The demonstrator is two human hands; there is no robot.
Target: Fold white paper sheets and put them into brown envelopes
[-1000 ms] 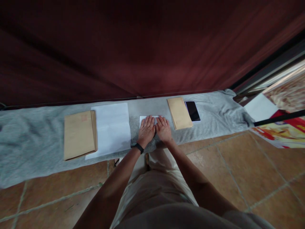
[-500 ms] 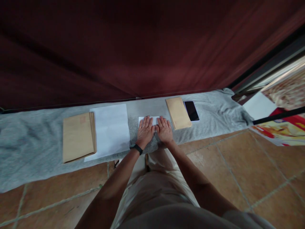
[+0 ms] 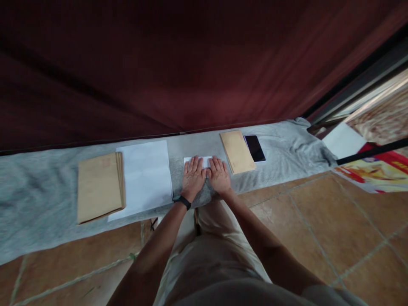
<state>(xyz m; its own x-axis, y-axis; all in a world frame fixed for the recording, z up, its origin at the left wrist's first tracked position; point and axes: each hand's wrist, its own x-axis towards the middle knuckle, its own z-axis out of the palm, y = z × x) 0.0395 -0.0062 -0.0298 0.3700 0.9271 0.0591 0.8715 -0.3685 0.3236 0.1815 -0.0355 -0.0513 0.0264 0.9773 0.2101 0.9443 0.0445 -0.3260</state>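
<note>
My left hand (image 3: 193, 177) and my right hand (image 3: 219, 176) lie flat, side by side, fingers together, pressing on a small folded white paper (image 3: 199, 160) of which only the far edge shows. The paper rests on a grey cloth (image 3: 38, 195) spread along the floor. A black band sits on my left wrist. Left of my hands lies a stack of white sheets (image 3: 145, 176), and beyond it a pile of brown envelopes (image 3: 98, 187). Just right of my right hand lies another brown envelope pile (image 3: 237, 151).
A black phone (image 3: 255, 148) lies face up right of the envelopes. A dark red curtain (image 3: 191, 63) hangs behind the cloth. Brown floor tiles (image 3: 318, 221) lie around my legs. At the far right are a white sheet (image 3: 344, 140), a black bar and colourful printed material (image 3: 376, 174).
Both hands stay flat on the folded paper. The view has shifted slightly, so everything sits a little further left and lower.
</note>
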